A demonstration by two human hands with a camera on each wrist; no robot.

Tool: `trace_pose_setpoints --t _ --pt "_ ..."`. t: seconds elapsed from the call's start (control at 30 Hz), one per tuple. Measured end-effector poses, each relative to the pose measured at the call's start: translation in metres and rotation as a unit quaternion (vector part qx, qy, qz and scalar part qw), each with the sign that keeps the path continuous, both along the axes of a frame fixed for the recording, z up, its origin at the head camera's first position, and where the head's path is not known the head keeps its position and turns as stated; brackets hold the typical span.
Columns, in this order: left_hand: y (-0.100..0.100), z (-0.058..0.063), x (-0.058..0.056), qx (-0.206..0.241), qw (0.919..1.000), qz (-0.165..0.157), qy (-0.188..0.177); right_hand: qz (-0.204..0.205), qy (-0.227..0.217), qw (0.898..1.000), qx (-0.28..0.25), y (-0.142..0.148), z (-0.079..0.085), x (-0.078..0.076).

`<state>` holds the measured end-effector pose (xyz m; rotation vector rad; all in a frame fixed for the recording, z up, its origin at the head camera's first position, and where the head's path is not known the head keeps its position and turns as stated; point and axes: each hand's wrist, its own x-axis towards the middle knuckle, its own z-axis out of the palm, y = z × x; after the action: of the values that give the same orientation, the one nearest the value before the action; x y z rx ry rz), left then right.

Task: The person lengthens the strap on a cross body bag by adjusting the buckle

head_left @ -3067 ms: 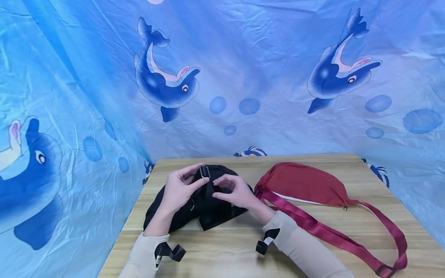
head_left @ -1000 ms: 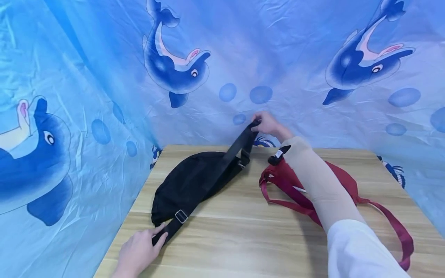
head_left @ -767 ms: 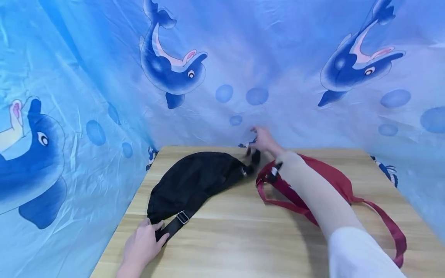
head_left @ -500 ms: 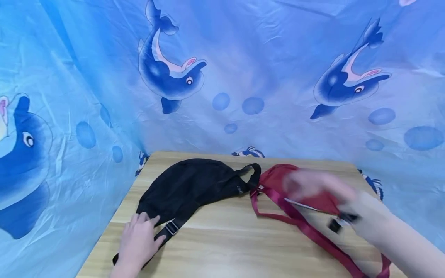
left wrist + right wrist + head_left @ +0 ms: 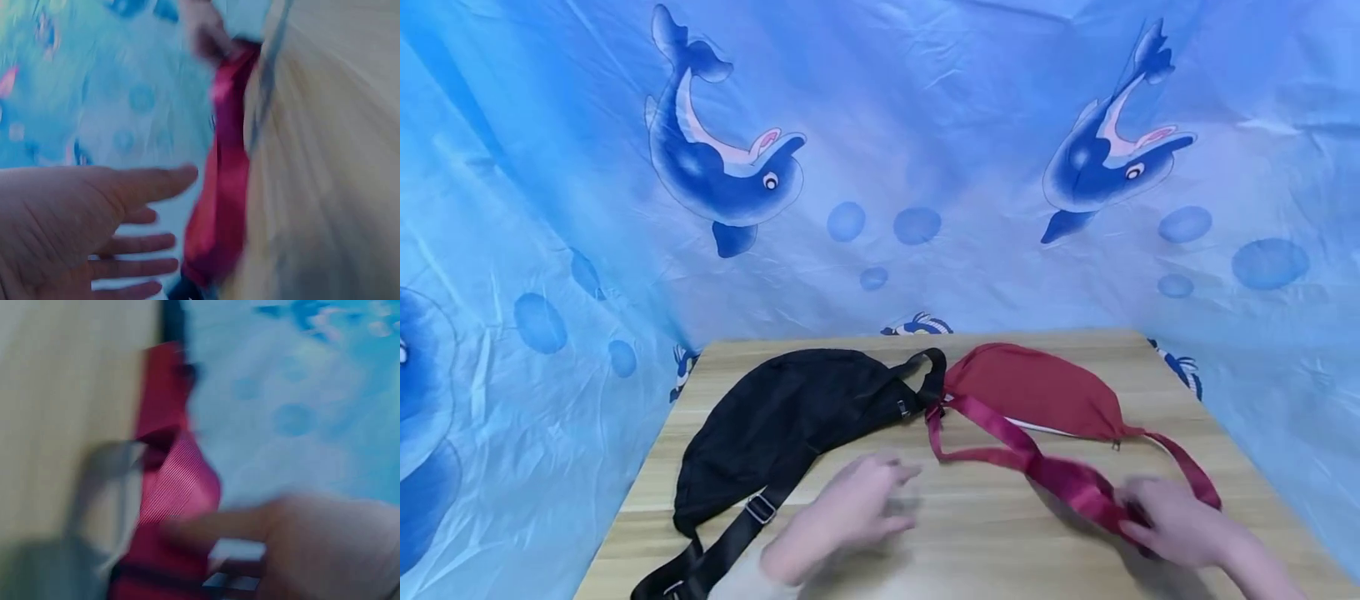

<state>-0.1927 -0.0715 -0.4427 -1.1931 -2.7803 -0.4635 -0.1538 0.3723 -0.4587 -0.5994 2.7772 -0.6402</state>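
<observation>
On the right side of the table lies a red waist bag (image 5: 1037,387). My right hand (image 5: 1180,521) pinches its wide red strap (image 5: 1078,487) near the buckle end and lifts it a little; in the right wrist view the thumb lies across the strap (image 5: 178,481). A black waist bag (image 5: 775,417) lies flat on the left, its strap (image 5: 730,546) trailing to the front edge with a metal slider (image 5: 761,509). Between the two bags my left hand (image 5: 853,508) is over the table, blurred, fingers extended and holding nothing. The left wrist view shows that hand (image 5: 106,231) with its fingers spread.
The wooden table (image 5: 970,533) has a blue dolphin-print curtain (image 5: 880,167) behind and beside it. A loop of the black strap (image 5: 934,375) touches the near end of the red bag. Another part of the red strap (image 5: 1187,467) curves round at the right.
The right hand let go of the black strap at the back and came right and forward to grip the red strap. The left hand left the black bag and moved right.
</observation>
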Motion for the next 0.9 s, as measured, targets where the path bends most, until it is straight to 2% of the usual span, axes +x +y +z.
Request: trace_pose_setpoints --t 0.03,0.07,0.13,0.23,0.27,0.3,0.33,0.4,0.5,0.57,0.63,0.7,0.8,0.9 --pt "0.016 0.005 -0.005 -0.001 0.9997 -0.021 0.01 0.023 0.067 0.997 -0.019 -0.007 0.007 -0.001" --pt "0.032 0.01 -0.01 0.004 0.9986 -0.044 0.027 0.043 0.133 0.989 -0.039 -0.017 0.014 -0.002" --pt "0.063 0.019 -0.021 0.026 0.9941 -0.088 0.056 0.054 0.199 0.975 -0.086 -0.043 0.027 -0.006" --pt "0.099 0.022 -0.038 0.061 0.9845 -0.128 0.103 0.065 0.211 0.966 -0.135 -0.077 0.039 -0.014" --pt "0.105 0.021 -0.042 0.066 0.9829 -0.132 0.11 0.072 0.211 0.964 -0.147 -0.086 0.039 -0.018" --pt "0.108 0.019 -0.046 0.071 0.9834 -0.133 0.101 0.08 0.212 0.961 -0.16 -0.092 0.038 -0.022" --pt "0.107 0.017 -0.049 0.071 0.9848 -0.13 0.091 0.086 0.214 0.958 -0.17 -0.096 0.035 -0.025" --pt "0.1 0.013 -0.054 0.079 0.987 -0.127 0.059 0.086 0.201 0.96 -0.174 -0.096 0.029 -0.029" --pt "0.079 0.01 -0.061 0.095 0.9881 -0.121 0.012 0.064 0.197 0.97 -0.124 -0.085 0.016 -0.029" --pt "0.065 0.009 -0.066 0.101 0.9881 -0.116 0.003 0.046 0.198 0.976 -0.074 -0.078 0.006 -0.028" --pt "0.054 0.009 -0.069 0.114 0.9872 -0.112 -0.004 0.039 0.215 0.974 -0.053 -0.078 -0.003 -0.029" --pt "0.048 0.009 -0.07 0.128 0.9857 -0.109 -0.002 0.041 0.23 0.97 -0.068 -0.086 -0.008 -0.033" --pt "0.045 0.01 -0.069 0.146 0.9838 -0.104 0.0 0.044 0.233 0.962 -0.137 -0.107 -0.009 -0.042" --pt "0.045 0.01 -0.067 0.154 0.9842 -0.088 -0.001 0.043 0.23 0.949 -0.214 -0.125 -0.003 -0.05"
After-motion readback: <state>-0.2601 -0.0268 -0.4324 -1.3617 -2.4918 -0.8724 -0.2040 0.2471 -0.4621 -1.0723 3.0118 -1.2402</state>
